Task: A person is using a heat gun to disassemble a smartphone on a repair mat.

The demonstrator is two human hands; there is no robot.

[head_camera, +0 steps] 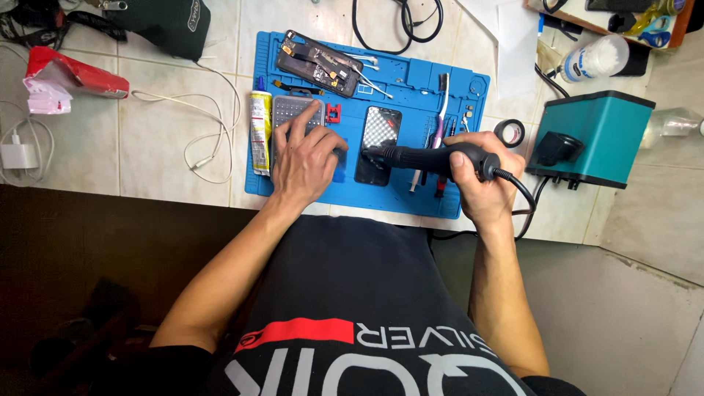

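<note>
right hand (485,183) gripping black hot-air wand (433,157) over phone (378,144), left hand (304,158) resting spread-fingered on grey bit case (293,117), blue mat (411,81)

Bright, even overhead light falls on the table (169,132); shadows are soft, the lower left is dark, and the edges bend with wide-angle distortion.

Repair mat (411,202) on the counter (169,147); phone (378,144) at mat centre, bit case (295,117) left of it, opened phone (320,63) at the mat's far edge; rework station (598,139) right of the mat.
</note>
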